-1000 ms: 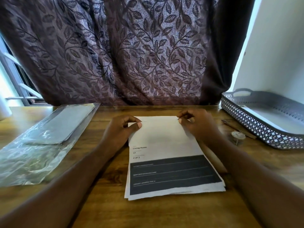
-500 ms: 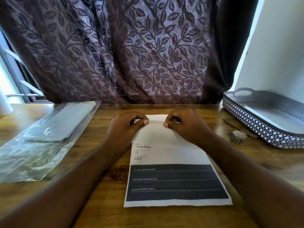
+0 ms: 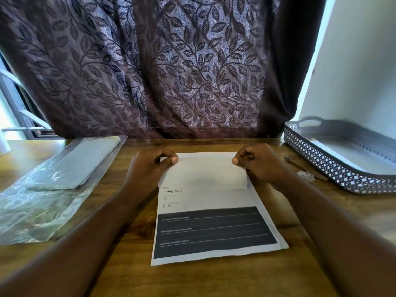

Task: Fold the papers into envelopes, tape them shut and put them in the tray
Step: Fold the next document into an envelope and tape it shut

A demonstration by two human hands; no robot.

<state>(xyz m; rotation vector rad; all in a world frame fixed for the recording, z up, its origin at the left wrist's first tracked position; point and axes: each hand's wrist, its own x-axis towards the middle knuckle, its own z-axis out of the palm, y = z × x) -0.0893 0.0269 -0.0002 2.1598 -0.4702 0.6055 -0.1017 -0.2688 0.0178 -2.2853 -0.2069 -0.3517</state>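
A printed sheet of paper [image 3: 212,224] lies on the wooden table in front of me, on top of at least one more sheet whose edge shows at the right. Its far end is folded toward me into a white flap [image 3: 203,172]. My left hand [image 3: 150,166] pinches the flap's left end at the crease, thumb on top. My right hand [image 3: 257,163] pinches the right end the same way. The grey latticed tray [image 3: 334,168] stands at the right with a white sheet inside it.
A clear plastic sleeve [image 3: 53,189] with grey sheets lies at the left. Between my right hand and the tray lie a small roll of tape [image 3: 305,174] and a thin dark stick-like tool [image 3: 300,163]. A patterned curtain hangs behind the table.
The far end of the sheet has been folded over toward me. My hands came together at the crease, then slid apart to its two ends.
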